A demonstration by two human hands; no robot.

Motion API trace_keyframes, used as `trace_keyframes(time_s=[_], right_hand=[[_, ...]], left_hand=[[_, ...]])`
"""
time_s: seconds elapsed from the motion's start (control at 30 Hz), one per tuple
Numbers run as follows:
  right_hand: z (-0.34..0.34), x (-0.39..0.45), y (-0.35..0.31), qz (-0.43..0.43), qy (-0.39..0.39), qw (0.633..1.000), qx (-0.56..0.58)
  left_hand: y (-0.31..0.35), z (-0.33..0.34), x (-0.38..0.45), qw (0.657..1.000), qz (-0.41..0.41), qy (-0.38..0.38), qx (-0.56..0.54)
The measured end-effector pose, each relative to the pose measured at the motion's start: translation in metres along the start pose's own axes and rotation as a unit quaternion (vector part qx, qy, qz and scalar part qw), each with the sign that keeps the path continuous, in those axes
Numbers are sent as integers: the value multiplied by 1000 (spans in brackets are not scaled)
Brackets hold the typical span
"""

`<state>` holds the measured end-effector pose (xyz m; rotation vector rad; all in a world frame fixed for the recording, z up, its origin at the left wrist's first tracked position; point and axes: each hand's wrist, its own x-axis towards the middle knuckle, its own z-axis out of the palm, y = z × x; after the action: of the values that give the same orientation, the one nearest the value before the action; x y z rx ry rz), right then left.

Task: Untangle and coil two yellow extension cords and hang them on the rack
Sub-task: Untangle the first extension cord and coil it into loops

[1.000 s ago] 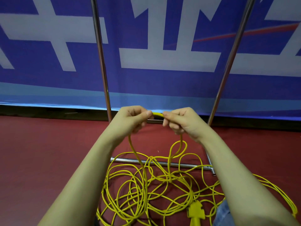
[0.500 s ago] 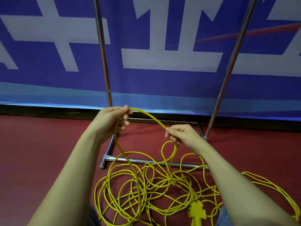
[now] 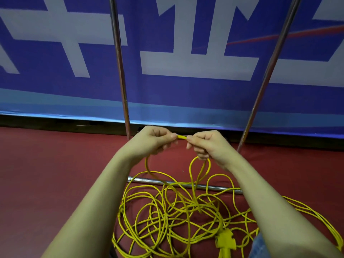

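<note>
A tangled heap of yellow extension cord (image 3: 167, 216) lies on the red floor in front of me. My left hand (image 3: 154, 140) and my right hand (image 3: 206, 144) are held close together above it, each pinching the same short stretch of cord (image 3: 182, 137) between them. A strand drops from my left hand to the heap, and a narrow loop (image 3: 199, 170) hangs below my right hand. A yellow multi-outlet end (image 3: 225, 241) lies at the heap's lower right. The rack's two metal uprights (image 3: 121, 71) rise behind my hands.
The rack's base bar (image 3: 186, 185) lies on the floor across the heap's far side. A blue and white banner (image 3: 186, 62) covers the wall behind. More cord loops (image 3: 316, 220) trail to the right. Denim (image 3: 258, 246) shows at the bottom right.
Half a second ago my hands were apart with an arc of cord between them. They have come together again, and only a short stretch of cord spans them now.
</note>
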<state>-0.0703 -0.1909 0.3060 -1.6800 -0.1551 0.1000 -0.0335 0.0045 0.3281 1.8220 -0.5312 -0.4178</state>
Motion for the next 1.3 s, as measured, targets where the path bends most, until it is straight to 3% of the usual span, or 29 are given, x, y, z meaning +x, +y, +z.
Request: trace_keyframes(time_s=[0.3,0.47,0.53,0.63,0.7,0.8,1.0,1.3], right_hand=[[-16,-2,33,64,-33,997,8],[-22,-4,35,56,-1,997,59],[-27,-4,28,30,45,997,60],[-31,-7,10,1,95,993,67],[-30,-9,-3,0,110,990,89],[-26,-11,-15,0,111,990,82],[-9,-11,-25,5,48,999,-15],[-17,-18,-12,-38,6,999,-35]], left_hand=[[-5,-8,-2,984,65,106,-129],[2,-9,2,962,87,111,-233],[0,-17,3,972,39,114,-201],[-7,-20,2,992,-52,106,-49],[-9,-12,2,992,-67,86,-63],[-4,3,2,992,-27,53,-111],[8,22,0,998,43,13,-47],[16,17,4,974,130,60,-174]])
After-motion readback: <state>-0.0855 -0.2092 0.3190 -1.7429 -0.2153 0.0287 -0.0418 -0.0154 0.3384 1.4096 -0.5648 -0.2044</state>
